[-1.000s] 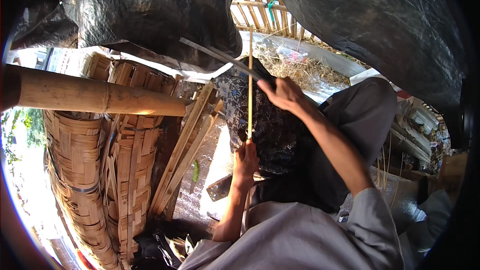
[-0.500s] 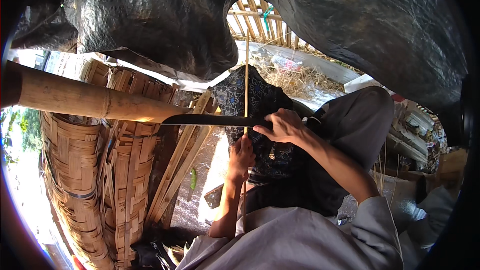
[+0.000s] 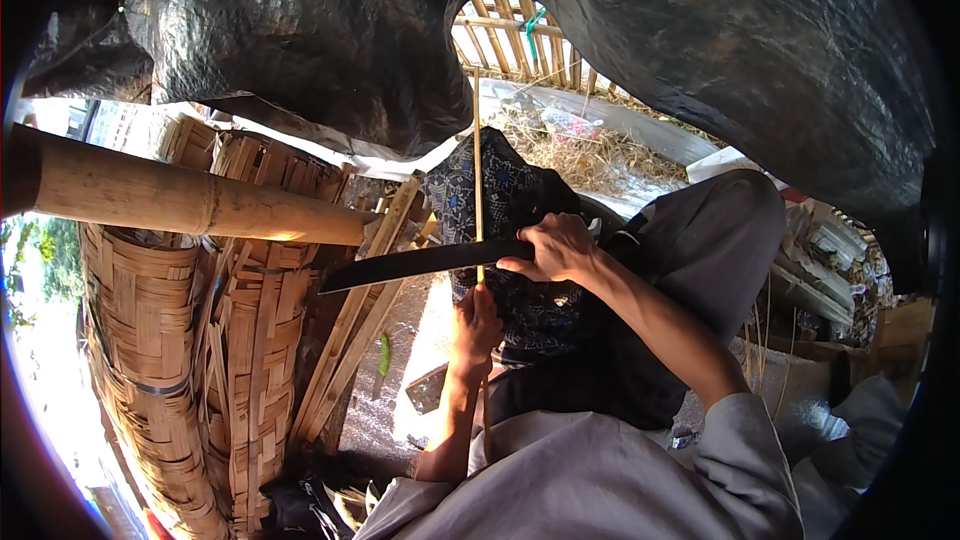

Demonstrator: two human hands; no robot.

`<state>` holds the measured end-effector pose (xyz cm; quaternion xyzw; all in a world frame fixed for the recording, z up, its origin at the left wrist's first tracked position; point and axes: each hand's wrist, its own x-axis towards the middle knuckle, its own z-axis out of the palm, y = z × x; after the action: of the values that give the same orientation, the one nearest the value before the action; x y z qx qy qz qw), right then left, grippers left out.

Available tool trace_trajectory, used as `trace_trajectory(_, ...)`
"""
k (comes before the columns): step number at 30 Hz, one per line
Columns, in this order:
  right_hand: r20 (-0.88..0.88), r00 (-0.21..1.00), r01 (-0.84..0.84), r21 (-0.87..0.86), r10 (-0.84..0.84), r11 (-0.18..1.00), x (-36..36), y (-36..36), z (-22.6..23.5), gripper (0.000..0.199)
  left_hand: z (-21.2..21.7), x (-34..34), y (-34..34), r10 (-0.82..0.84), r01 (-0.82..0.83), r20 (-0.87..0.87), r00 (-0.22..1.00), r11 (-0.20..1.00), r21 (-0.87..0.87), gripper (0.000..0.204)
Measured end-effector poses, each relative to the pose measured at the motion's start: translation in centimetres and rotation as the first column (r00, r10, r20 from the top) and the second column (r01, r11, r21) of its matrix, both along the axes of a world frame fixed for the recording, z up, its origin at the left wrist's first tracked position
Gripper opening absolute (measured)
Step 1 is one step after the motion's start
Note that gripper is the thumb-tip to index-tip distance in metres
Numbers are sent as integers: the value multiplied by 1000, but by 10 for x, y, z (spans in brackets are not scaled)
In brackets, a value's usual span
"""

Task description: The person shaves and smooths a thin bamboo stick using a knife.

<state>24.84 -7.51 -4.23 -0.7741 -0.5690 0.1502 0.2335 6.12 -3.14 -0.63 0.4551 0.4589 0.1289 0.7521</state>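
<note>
One thin bamboo strip [image 3: 478, 160] is held upright in the view, running from the left hand [image 3: 474, 325] toward 12 o'clock, with its lower length carried down past the forearm toward 6 o'clock. The left grip is wrapped around the strip low down, presumably so that it is steadied while the upper length is left free. By the right hand [image 3: 558, 248], between 1 and 2 o'clock of the left, one dark knife [image 3: 420, 262] is held, the fingers curled about its handle and the thumb laid forward. Its blade is pointed between 8 and 9 o'clock and crosses over the strip just above the left fist, a place likely chosen because the strip is firmest there; whether the edge is touching cannot be judged.

Beneath the strip, one patterned cloth [image 3: 500, 180] is spread, perhaps as a guard for the leg. At 10 o'clock, one thick bamboo pole [image 3: 200, 200] is seen. At 9 o'clock, at least two woven bamboo rolls [image 3: 140, 320] are stood, their exact number obscured by overlap, with two pale laths [image 3: 345, 335] leaned nearer in. One green pod-like object [image 3: 384, 352] is seen between 8 and 9 o'clock.
</note>
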Motion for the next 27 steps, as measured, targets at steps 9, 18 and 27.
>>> trace_trajectory(9, -491, 783, 345, -168, -382, 923, 53, 11, 10, 69, -71, -35, -23, -135, 83, 122, 983, 927, 365, 21)
trace_trajectory(18, 5, 999, 46, -59, -46, 997, 1, -23, 17, 69, 2, 20, 5, -74, 52, -95, 993, 974, -218, 31)
trace_trajectory(27, -237, 885, 382, -127, -402, 915, 66, 3, -22, 72, 19, -35, -38, -260, 298, -235, 936, 944, 140, 34)
